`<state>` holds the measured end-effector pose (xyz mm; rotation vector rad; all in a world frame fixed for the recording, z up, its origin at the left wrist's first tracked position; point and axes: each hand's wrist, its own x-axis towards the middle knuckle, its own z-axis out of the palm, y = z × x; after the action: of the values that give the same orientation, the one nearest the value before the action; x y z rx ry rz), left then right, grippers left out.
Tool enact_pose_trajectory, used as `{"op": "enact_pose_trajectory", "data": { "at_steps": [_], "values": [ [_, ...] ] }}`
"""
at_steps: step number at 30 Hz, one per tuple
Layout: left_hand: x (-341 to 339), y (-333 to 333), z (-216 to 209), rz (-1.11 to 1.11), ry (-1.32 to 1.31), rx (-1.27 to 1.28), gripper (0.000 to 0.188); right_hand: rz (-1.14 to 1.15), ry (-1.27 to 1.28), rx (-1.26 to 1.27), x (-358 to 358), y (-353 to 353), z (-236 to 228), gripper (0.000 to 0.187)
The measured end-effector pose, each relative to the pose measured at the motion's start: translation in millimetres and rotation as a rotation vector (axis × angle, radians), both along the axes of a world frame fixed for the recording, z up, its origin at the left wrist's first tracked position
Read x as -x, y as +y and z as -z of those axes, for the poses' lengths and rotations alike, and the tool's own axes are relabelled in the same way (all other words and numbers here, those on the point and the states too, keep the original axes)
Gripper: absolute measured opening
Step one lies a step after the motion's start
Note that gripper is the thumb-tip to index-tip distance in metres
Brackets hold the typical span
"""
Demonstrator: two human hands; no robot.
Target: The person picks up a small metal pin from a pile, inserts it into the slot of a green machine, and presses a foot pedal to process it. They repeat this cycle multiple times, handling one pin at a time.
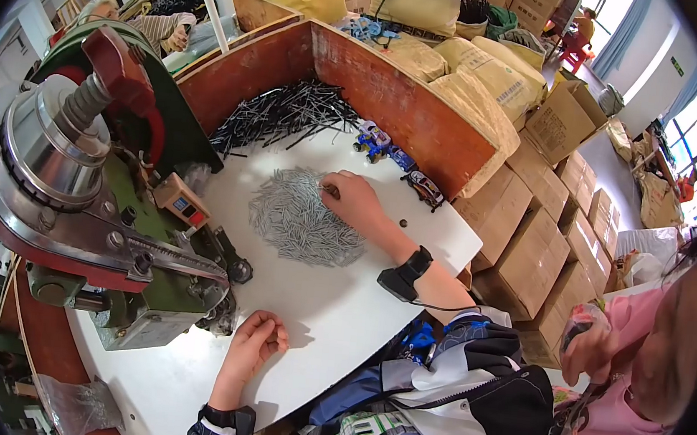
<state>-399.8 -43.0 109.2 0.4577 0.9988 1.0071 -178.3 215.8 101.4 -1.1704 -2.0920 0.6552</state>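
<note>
My right hand point(356, 205) reaches over a heap of thin silver metal pins point(298, 221) on the white tabletop. Its fingertips are pinched together at the heap's upper right edge; what sits between them is too small to make out. Nearer to me, my left hand point(252, 349) rests low over the table beside the base of a green and silver machine point(150, 316). The fingers of that hand are curled in toward the thumb, and whatever they may hold is hidden. Behind the silver heap lies a pile of thin black pieces point(287, 115) against the wooden boards.
Reddish-brown boards point(402, 97) wall the table's far side. Several toy cars point(400, 158) line up along them. The machine fills the left. Cardboard boxes point(530, 252) and yellow sacks point(488, 72) stack beyond. A person in pink point(628, 362) is close at right; another person point(161, 27) is far left.
</note>
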Motion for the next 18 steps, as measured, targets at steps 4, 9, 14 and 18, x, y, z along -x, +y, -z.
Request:
{"op": "enact_pose_trajectory", "data": {
  "at_steps": [4,9,14,18],
  "values": [
    [4.1,-0.9,2.7,0.025,-0.014,-0.024,0.014,0.020,0.019,0.014,1.2,-1.0,-1.5,0.019],
    [-0.2,-1.7,-1.1,0.008,0.000,-0.016,0.012,0.021,0.002,-0.003,1.5,-2.4,-3.4,0.020],
    [-0.7,-1.5,-0.8,0.002,0.013,-0.020,0.012,0.036,-0.026,-0.009,1.7,-3.3,-7.2,0.022],
    [-2.3,-0.8,-2.6,-0.001,0.016,-0.013,0.012,0.048,-0.014,-0.065,1.4,-1.3,-3.4,0.024]
  ]
}}
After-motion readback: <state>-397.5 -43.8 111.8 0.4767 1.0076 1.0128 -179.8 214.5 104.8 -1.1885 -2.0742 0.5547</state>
